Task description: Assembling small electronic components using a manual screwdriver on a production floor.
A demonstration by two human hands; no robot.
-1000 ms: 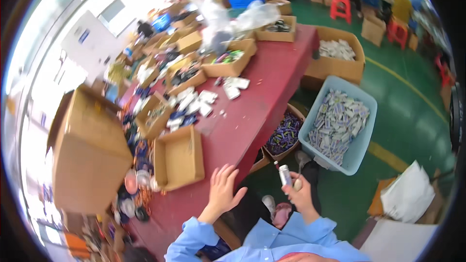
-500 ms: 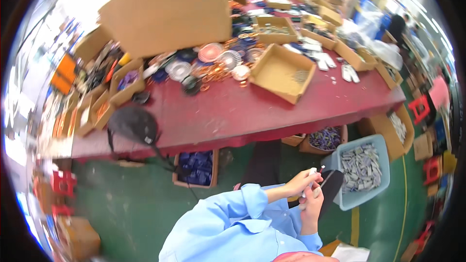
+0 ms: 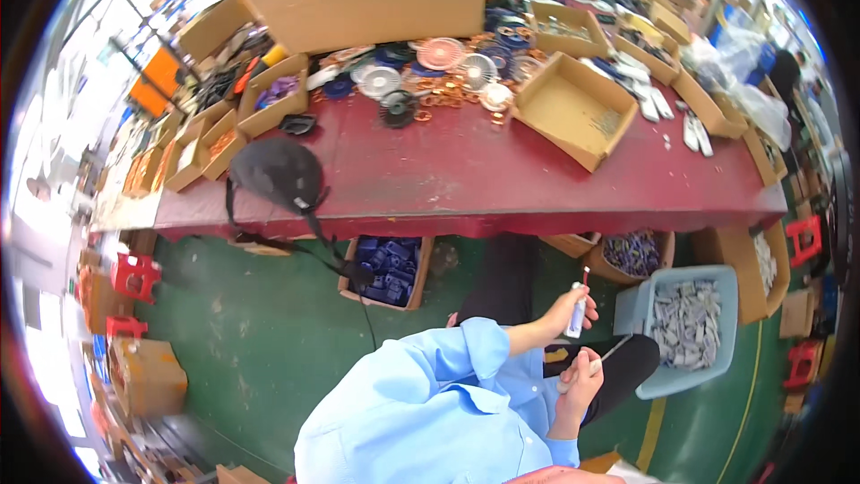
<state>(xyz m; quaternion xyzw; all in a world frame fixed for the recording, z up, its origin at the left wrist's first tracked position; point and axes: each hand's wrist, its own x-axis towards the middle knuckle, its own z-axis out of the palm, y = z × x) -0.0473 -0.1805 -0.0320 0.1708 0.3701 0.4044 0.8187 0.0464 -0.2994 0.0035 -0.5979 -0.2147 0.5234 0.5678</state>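
Left of the pale blue plastic bin, my left fingers pinch a small white-and-purple cylinder, presumably keeping its red-tipped end exposed; my right fingers grip a thin grey-shafted tool, apparently for control.

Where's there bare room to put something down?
Mostly bare, bar specks: front of the red tabletop, between the black strapped item and shallow cardboard box. Also green floor between the red stools and box of dark-blue parts. Crowded: the tabletop's back, with fan grilles before the big carton.
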